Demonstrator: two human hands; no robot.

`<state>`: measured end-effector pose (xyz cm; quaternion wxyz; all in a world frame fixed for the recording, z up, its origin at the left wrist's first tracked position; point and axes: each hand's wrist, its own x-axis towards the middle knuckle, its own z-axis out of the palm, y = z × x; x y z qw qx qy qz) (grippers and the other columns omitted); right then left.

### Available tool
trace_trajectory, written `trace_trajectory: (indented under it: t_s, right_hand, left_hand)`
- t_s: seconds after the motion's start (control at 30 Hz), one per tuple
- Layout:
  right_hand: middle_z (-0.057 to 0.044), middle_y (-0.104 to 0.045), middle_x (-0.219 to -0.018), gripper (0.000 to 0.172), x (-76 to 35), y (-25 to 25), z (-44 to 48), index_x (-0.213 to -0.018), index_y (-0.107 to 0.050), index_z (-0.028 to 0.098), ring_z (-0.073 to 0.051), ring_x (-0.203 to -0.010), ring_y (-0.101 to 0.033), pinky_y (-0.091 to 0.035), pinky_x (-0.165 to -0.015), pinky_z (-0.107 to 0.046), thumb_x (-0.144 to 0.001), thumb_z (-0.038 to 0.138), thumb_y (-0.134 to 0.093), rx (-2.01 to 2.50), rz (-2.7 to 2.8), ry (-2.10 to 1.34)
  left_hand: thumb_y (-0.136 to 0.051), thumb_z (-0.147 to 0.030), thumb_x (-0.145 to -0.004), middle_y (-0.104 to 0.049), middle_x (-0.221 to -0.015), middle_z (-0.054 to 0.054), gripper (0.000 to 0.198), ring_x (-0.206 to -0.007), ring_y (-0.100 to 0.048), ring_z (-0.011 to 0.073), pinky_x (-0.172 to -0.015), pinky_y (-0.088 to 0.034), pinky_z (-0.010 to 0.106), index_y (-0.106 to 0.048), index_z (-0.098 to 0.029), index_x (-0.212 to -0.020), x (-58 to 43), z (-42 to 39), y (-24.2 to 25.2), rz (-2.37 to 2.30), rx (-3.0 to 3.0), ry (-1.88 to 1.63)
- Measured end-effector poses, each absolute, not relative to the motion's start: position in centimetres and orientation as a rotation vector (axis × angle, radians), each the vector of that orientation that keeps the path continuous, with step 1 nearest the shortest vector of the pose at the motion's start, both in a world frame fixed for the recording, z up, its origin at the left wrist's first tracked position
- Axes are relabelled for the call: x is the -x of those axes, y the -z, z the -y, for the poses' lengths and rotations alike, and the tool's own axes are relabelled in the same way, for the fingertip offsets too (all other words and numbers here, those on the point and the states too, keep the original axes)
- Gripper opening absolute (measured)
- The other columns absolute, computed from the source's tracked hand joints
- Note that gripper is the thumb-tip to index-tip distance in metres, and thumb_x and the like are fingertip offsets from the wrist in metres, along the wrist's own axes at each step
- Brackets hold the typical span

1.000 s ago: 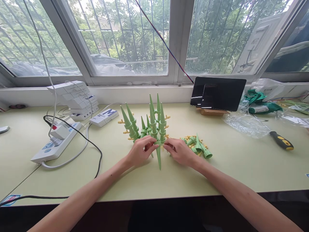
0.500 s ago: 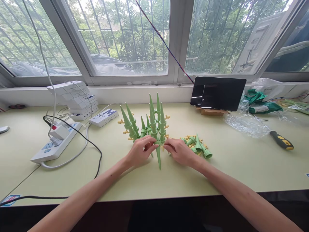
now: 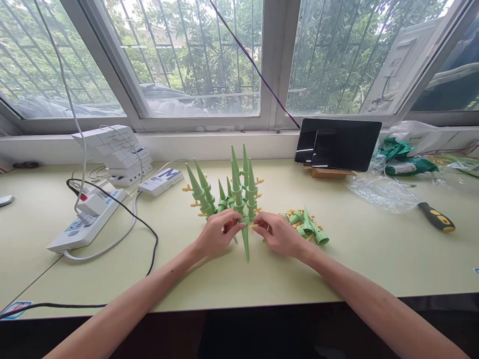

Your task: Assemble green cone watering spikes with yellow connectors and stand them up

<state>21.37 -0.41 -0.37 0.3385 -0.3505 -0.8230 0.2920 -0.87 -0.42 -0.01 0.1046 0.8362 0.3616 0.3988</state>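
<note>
My left hand (image 3: 221,233) grips a green spike (image 3: 246,243) near its collar; its tip points down toward me. My right hand (image 3: 276,233) pinches a small yellow piece (image 3: 252,228) at the right side of that collar. Just behind my hands stand several upright green spikes (image 3: 252,188) with yellow side nozzles, stacked in columns. More such columns (image 3: 202,192) stand to the left. Beyond my right hand lies a pile of loose green spikes (image 3: 307,225) and yellow pieces.
On the left are a power strip (image 3: 90,217) with cables, a flat white box (image 3: 161,181) and stacked boxes (image 3: 119,152). At the back right are a black tablet (image 3: 348,144), plastic wrapping (image 3: 385,194) and a screwdriver (image 3: 436,217).
My right hand has shifted very slightly, its fingers a little nearer the collar. My left hand and the green spike are almost unmoved.
</note>
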Motion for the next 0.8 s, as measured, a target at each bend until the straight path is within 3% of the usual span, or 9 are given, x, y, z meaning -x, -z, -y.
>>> trace_trajectory:
  t_s: [0.4, 0.63, 0.8]
  right_hand:
    - [-0.001, -0.056, -0.072, 0.021, -21.21, 0.14, 0.40, -0.078, -0.051, 0.018, -0.014, -0.066, -0.050, -0.039, -0.065, -0.026, -0.097, 0.021, -0.045, 0.924, 2.188, -0.716]
    - [0.000, -0.059, -0.075, 0.005, -21.26, 0.11, 0.58, -0.094, -0.057, 0.018, -0.012, -0.063, -0.052, -0.043, -0.064, -0.025, -0.093, 0.020, -0.053, 0.897, 2.109, -0.768]
    - [0.000, -0.060, -0.074, 0.004, -21.30, 0.03, 0.68, -0.092, -0.056, 0.019, -0.012, -0.063, -0.052, -0.044, -0.063, -0.025, -0.093, 0.020, -0.053, 0.884, 2.083, -0.786]
  left_hand:
    - [-0.059, -0.023, -0.092, -0.055, -0.069, -0.001, 0.007, -0.052, -0.047, 0.0073, -0.050, -0.041, 0.020, -0.061, -0.016, -0.090, 0.99, 0.37, 0.10, -1.069, -2.472, -1.165]
    - [-0.059, -0.026, -0.093, -0.055, -0.061, -0.004, 0.009, -0.051, -0.047, 0.0078, -0.050, -0.040, 0.020, -0.061, -0.018, -0.094, 1.16, 0.33, 0.38, -1.124, -2.425, -1.139]
    - [-0.056, -0.028, -0.094, -0.056, -0.057, -0.005, 0.010, -0.049, -0.047, 0.0082, -0.050, -0.039, 0.020, -0.059, -0.018, -0.097, 1.06, 0.39, 0.38, -1.125, -2.406, -1.125]
